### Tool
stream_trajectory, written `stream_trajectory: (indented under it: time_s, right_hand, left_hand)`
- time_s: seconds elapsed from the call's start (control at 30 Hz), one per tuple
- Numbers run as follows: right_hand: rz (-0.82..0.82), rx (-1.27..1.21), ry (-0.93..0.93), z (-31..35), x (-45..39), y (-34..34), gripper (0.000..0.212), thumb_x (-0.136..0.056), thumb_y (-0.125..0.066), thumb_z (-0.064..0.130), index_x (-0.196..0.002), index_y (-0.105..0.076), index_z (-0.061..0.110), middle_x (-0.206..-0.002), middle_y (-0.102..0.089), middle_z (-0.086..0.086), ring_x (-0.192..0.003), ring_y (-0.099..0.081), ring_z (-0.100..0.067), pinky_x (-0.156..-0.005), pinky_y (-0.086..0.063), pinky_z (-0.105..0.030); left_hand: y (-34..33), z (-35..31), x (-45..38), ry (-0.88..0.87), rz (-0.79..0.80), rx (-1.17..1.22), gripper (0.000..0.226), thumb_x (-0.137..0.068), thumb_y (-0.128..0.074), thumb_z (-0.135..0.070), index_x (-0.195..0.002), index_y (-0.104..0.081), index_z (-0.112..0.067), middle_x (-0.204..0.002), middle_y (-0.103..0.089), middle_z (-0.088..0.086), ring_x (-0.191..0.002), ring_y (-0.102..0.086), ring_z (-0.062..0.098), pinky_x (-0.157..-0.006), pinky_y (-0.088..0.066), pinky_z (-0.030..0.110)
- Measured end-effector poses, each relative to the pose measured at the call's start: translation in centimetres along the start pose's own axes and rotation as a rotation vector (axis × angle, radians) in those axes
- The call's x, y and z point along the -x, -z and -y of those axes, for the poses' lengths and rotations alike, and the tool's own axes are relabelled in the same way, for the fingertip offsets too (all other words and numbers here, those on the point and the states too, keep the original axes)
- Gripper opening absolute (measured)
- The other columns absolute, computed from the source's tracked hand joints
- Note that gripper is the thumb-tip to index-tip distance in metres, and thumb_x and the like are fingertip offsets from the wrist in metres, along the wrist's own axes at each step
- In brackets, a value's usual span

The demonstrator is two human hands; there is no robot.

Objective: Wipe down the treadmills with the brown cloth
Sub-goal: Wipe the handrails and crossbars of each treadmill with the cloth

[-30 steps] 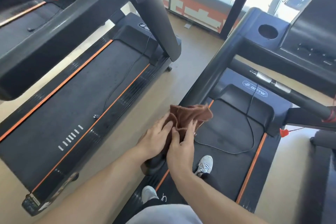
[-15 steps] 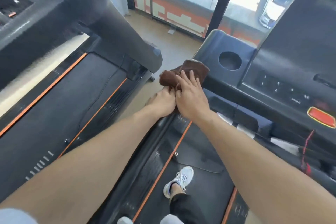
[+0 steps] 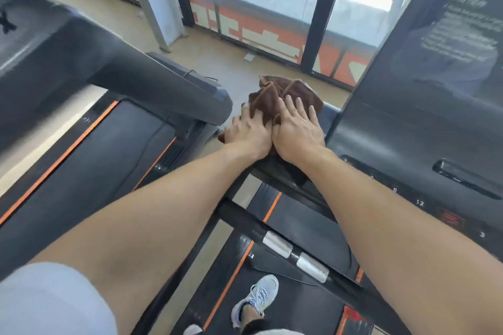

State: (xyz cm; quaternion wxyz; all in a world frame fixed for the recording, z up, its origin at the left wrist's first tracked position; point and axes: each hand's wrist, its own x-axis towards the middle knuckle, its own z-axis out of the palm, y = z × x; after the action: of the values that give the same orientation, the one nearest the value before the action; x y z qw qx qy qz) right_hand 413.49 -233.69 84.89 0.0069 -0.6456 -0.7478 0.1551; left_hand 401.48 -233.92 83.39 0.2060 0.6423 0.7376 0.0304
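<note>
A: Treadmills (image 3: 321, 228) first, being biggest: the near one underfoot, its console (image 3: 424, 128) rising at right, a second treadmill (image 3: 89, 149) alongside at left. Best handled by sweeping the flat left corner of the console deck in long overlapping strokes, toward the body.

B: Agreed. Worth keeping pressure even, too, and steering wide of the numbered buttons (image 3: 420, 202) at lower right so nothing gets triggered.

A: Next down, the brown cloth (image 3: 285, 95): bunched, lying on that console corner, part spilling past the far edge. Probably better flattened out, for more contact.

B: Then the hands. Right hand (image 3: 298, 132) laid flat on the cloth, fingers straight and slightly spread, pressing down rather than gripping.

A: Left hand (image 3: 249, 133) touching the right along its inner edge, on the cloth's left side, fingers bent over the deck's rim. Hard to say whether curled round cloth or just pressing.

B: Looks like pinning the cloth there. Both wrists low, good for leaning weight in.

A: Smallest: the silver grip sensors (image 3: 296, 255) on the handlebar below, likely due a wipe afterward.
</note>
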Motion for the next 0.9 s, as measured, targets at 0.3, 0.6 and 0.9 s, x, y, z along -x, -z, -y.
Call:
stream_trajectory:
  time_s: [0.3,0.6,0.9]
  right_hand:
    - [0.109,-0.13,-0.056,-2.5,-3.3,1.4,0.071,-0.1,-0.031,0.033,-0.165,-0.003,0.03,-0.173,0.008,0.003,-0.158,0.015,-0.02,-0.128,0.009,-0.042]
    - [0.131,-0.103,-0.095,-0.5,-1.0,1.0,0.073,-0.1,-0.034,0.029,-0.166,-0.003,0.028,-0.173,0.01,0.002,-0.158,0.014,-0.021,-0.128,0.008,-0.043]
    - [0.212,-0.155,-0.111,1.4,2.7,0.1,0.074,-0.1,-0.036,0.027,-0.165,-0.001,0.028,-0.172,0.012,0.001,-0.158,0.013,-0.024,-0.128,0.004,-0.042]
  left_hand:
    - [0.0,-0.5,-3.9,-0.14,0.01,0.009,0.057,-0.105,-0.025,-0.057,-0.155,-0.028,-0.029,-0.17,-0.01,0.004,-0.148,-0.028,0.036,-0.114,-0.03,0.056]
    - [0.1,0.9,-0.9,-0.184,0.038,-0.05,0.06,-0.108,-0.022,-0.053,-0.162,-0.013,-0.029,-0.172,0.013,0.001,-0.157,-0.007,0.031,-0.119,-0.025,0.054]
    - [-0.3,3.1,3.2,-0.224,0.057,-0.128,0.059,-0.109,-0.019,-0.05,-0.161,-0.018,-0.023,-0.169,0.025,0.0,-0.158,0.011,0.03,-0.125,-0.012,0.053]
